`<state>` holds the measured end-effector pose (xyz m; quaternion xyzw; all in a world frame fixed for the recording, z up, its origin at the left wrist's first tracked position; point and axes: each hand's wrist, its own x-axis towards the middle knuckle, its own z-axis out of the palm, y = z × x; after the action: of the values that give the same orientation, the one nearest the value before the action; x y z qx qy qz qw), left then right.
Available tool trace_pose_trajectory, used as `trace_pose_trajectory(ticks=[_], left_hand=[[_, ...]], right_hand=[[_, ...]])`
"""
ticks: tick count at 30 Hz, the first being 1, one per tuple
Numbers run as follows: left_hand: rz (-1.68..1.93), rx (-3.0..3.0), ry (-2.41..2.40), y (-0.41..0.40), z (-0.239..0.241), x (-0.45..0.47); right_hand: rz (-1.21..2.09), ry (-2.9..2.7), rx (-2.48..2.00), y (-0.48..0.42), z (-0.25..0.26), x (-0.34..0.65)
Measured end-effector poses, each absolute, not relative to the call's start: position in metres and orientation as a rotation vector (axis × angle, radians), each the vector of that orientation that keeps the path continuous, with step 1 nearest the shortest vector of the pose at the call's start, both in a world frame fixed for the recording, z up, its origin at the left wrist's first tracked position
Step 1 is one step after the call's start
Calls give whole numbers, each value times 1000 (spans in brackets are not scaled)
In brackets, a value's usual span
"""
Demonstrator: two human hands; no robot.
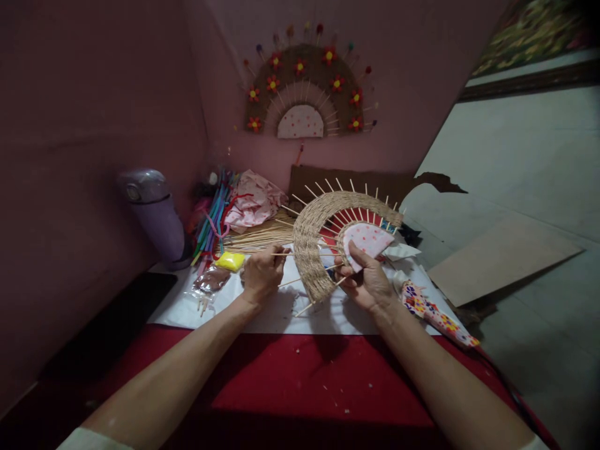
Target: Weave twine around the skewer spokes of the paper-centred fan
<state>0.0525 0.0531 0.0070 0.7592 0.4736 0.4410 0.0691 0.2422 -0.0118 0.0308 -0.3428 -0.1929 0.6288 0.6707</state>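
My right hand [365, 278] grips a half-round woven fan [307, 250] by its white, red-dotted centre piece [368, 240], thumb on top and fingers behind. Thin wooden sticks radiate from that centre through a curved band of twined straw cord, and their ends stick out past the outer edge. At the fan's left side my left hand [263, 273] is closed in a pinch at the outer end of one thin stick [288, 254]. The fan is held tilted above the white sheet. The fingertips of my left hand are partly hidden.
A finished flower-decorated fan [304, 69] hangs on the wall. On the table lie a purple bottle [162, 219], pipe cleaners [210, 219], dotted cloth [257, 197], loose sticks [257, 234], a yellow packet [229, 260] and a flower-patterned piece [438, 315]. A board [506, 256] is at right.
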Motion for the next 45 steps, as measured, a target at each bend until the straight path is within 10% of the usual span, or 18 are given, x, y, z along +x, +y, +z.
trace_pose_trajectory(ticks=[45], left_hand=[[920,1055,506,25,16,72]], right_hand=[[1258,-309,-619,-8,37,249]])
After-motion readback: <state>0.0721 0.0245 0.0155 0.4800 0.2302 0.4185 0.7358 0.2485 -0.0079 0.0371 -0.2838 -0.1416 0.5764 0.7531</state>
